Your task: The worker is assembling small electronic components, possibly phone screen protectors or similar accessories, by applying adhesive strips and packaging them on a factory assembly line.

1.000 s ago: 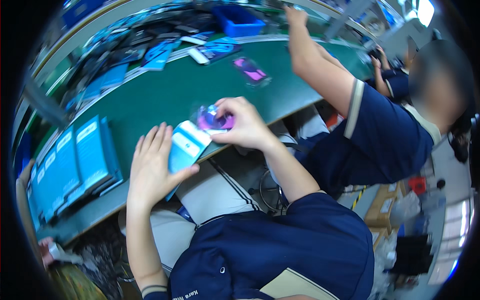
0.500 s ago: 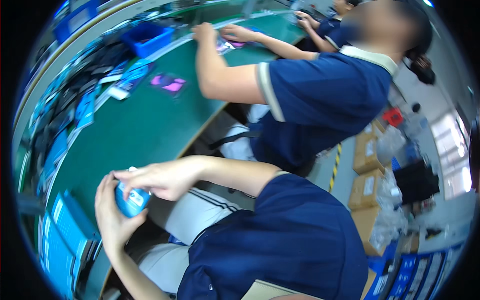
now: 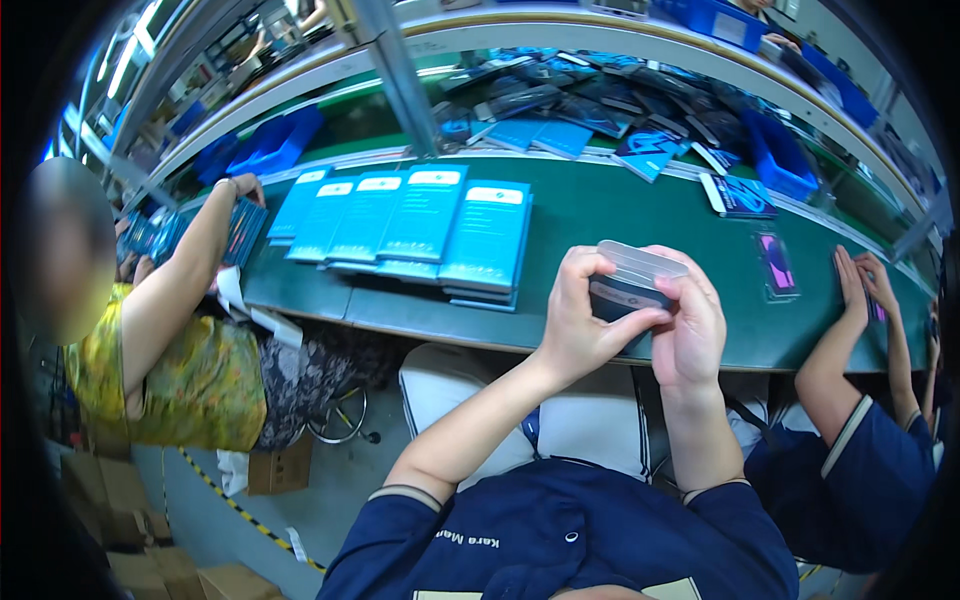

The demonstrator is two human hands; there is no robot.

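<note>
Above the front edge of the green table, I hold a small flat carton [image 3: 622,300] between both hands. Its facing side is dark with a pale label, and a light grey flap [image 3: 640,262] stands up at the top end. My left hand [image 3: 582,312] is closed round its left side, the thumb lying along the lower edge. On the other side my right hand [image 3: 695,325] grips it, its thumb near the flap. The carton's far face and whatever is inside are hidden. Left of my hands, stacks of blue cartons [image 3: 485,235] lie on the table.
Packages lie piled [image 3: 590,105] along the back under a shelf rail [image 3: 620,30]. Blue bins [image 3: 780,155] stand there too. A clear pack with a pink item [image 3: 773,262] lies to the right. Co-workers sit on both sides; one's arm [image 3: 190,270] reaches in at the left.
My view has swung left and the stacks now show in full. The carton, blue face showing before, is turned with its flap up. My right hand has gone from its face to its right side.
</note>
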